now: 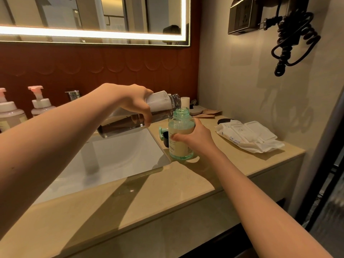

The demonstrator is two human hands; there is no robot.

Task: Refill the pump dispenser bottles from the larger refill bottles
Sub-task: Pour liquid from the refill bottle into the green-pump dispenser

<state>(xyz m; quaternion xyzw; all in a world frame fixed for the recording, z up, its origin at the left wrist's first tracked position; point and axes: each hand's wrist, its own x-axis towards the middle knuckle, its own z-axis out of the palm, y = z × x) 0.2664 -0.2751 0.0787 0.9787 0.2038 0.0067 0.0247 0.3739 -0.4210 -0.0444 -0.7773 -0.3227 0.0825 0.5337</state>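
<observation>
My left hand (128, 101) grips a clear refill bottle (160, 107), tipped almost level with its open threaded mouth over the neck of a green dispenser bottle (180, 135). That green bottle stands uncapped on the beige counter (186, 179), just right of the sink, and is about three-quarters full of pale liquid. My right hand (195, 138) wraps its right side and front. A thin stream seems to pass from mouth to neck. Its green pump head (161, 131) lies behind it beside a small dark cap (165, 139).
A white sink basin (104, 161) sits left of the bottle. Two pink-topped pump bottles (39, 103) and a chrome tap (73, 95) stand at the back left. A pack of wet wipes (247, 135) lies at right, a white tube (185, 102) behind, a coiled black cord (294, 40) on the wall.
</observation>
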